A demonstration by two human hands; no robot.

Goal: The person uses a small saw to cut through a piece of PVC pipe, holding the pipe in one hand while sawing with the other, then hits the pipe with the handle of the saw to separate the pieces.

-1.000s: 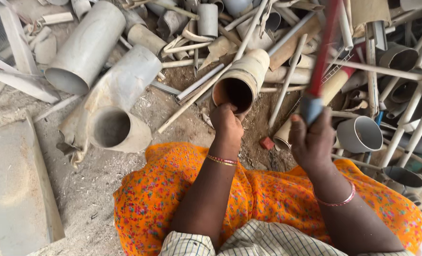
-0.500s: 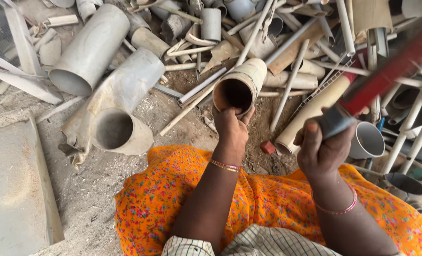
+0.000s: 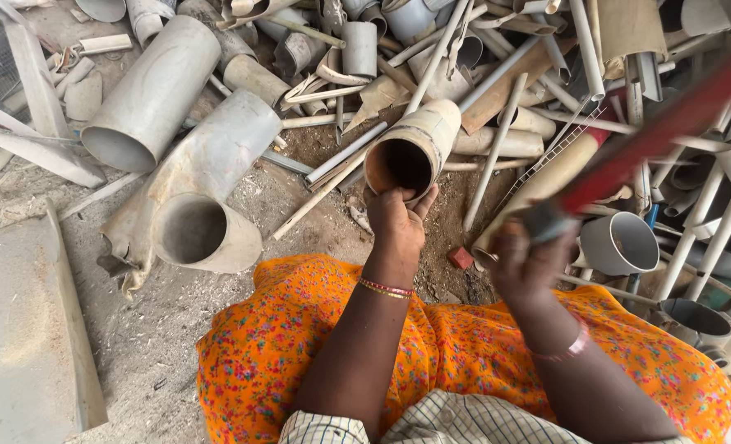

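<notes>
Gripping the tan pipe [image 3: 415, 148] mouth-toward-camera, left hand [image 3: 398, 222] steadies it; right hand [image 3: 530, 263] clutches a red-handled tool [image 3: 661, 123].

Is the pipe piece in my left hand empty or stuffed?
Empty as far as shows: the pipe piece faces the camera, its mouth open and dark inside.

Single head-worn view, looking steeply down over own lap toward pipe pile [image 3: 464, 74] ahead; close range; right edge motion-blurred, probably fast movement there.
</notes>
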